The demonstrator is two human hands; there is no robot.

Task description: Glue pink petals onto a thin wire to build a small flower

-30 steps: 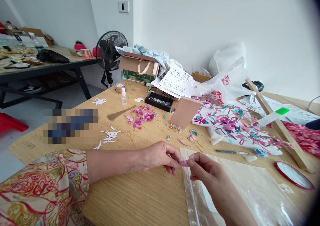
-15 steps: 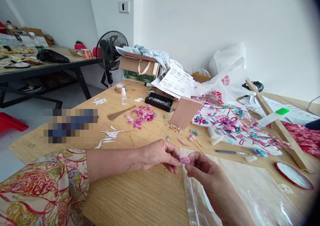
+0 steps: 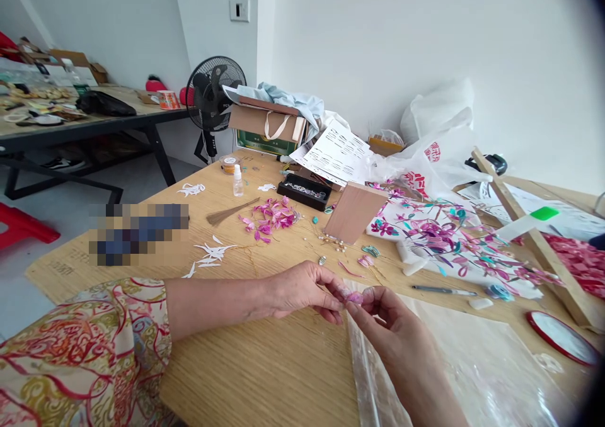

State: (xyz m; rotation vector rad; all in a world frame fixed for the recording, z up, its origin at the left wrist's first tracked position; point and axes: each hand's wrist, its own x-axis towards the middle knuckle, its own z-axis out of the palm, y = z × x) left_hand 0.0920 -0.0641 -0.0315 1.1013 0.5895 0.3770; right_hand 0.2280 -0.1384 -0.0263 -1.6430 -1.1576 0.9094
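Between the fingertips of both hands is a small pink-purple petal (image 3: 355, 297), held just above the table. My left hand (image 3: 306, 290) pinches it from the left with thumb and forefinger. From the right, my right hand (image 3: 394, 323) is closed on its other side, the thumb pressed near its lower edge. The fingertips hide part of the petal. Under my right hand lies a clear plastic bag (image 3: 466, 345). Beyond the hands, loose pink petals (image 3: 271, 218) form a small heap, and white pointed strips (image 3: 212, 253) lie to the left.
A wooden block (image 3: 354, 213) stands mid-table behind some beads, near a black tray (image 3: 304, 192). Pink wire flowers (image 3: 439, 232) spread at the right, with a wooden bar (image 3: 536, 238), a pen (image 3: 442, 290) and a red-rimmed round dish (image 3: 562, 337). A spray bottle (image 3: 237, 181) stands farther back.
My right thumb has shifted up and left against the petal, and the fingers of both hands have drawn slightly closer. The whole view has moved a little.
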